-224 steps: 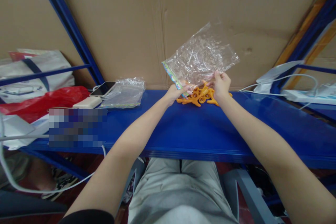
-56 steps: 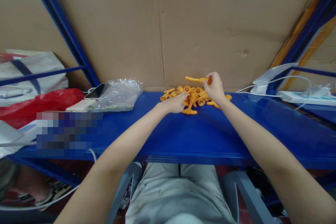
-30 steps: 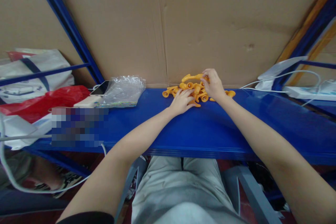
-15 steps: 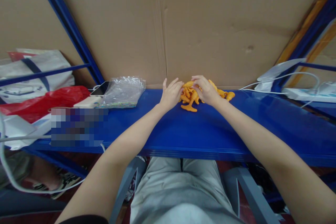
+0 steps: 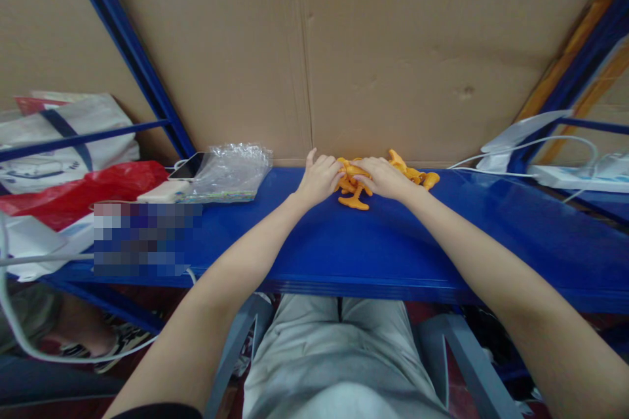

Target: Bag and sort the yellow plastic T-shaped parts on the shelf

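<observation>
A heap of orange plastic-looking pieces (image 5: 354, 201) lies at the back of the blue shelf, by the cardboard. Between my two hands is one rounded orange piece (image 5: 357, 171) at the top of the heap. My left hand (image 5: 319, 177) closes its fingertips on that piece's left end, its thumb side toward the heap. From the right, my right hand (image 5: 381, 175) grips the same piece with bent fingers. More orange pieces (image 5: 430, 180) show past my right wrist. What exactly these pieces are cannot be made out, and my hands cover part of the heap.
On the left are a stack of clear plastic bags (image 5: 230, 173), a dark phone (image 5: 187, 167), a white box (image 5: 164, 192) and a red plastic bag (image 5: 88, 186). A white power strip (image 5: 580, 178) with cables lies at right. Cardboard (image 5: 393, 52) walls the back.
My right hand has moved slightly left and its fingers have closed on the orange piece. My left fingers have curled in more. The rest of the heap looks much the same.
</observation>
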A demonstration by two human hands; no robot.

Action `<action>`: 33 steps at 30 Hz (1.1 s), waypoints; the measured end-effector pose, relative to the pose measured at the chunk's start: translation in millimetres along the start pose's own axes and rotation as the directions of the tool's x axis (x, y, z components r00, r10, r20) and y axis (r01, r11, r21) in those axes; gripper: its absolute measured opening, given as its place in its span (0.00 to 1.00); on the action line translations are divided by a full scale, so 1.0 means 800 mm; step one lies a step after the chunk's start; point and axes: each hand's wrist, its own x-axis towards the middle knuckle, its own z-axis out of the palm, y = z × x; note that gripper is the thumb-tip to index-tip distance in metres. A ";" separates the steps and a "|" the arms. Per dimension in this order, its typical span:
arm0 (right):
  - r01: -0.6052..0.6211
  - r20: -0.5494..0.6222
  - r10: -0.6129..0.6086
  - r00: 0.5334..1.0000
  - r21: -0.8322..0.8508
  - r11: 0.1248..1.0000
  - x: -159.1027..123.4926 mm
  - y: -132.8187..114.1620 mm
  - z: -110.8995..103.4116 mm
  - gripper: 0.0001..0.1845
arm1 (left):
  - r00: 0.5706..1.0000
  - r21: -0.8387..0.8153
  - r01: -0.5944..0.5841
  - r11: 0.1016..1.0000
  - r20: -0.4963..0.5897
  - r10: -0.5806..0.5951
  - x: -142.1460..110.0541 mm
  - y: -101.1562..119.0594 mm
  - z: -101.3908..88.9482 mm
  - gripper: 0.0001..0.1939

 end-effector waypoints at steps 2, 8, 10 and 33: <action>-0.045 0.052 0.048 0.997 -0.051 0.998 0.001 -0.004 0.001 0.19 | 0.999 0.012 -0.032 0.999 -0.011 0.032 0.000 0.002 0.002 0.16; -0.051 0.064 0.056 0.996 -0.085 0.995 0.004 -0.011 -0.001 0.15 | 0.998 0.016 -0.053 0.998 -0.039 0.053 -0.001 0.007 0.001 0.16; -0.045 0.059 0.051 0.997 -0.101 0.994 0.004 -0.013 -0.002 0.14 | 0.998 0.010 -0.049 0.999 -0.035 0.050 -0.001 0.007 0.000 0.17; 0.121 -0.173 -0.224 0.959 -0.466 0.877 0.007 -0.023 -0.012 0.16 | 0.937 -0.526 0.349 0.775 0.186 -0.296 0.024 -0.005 -0.010 0.14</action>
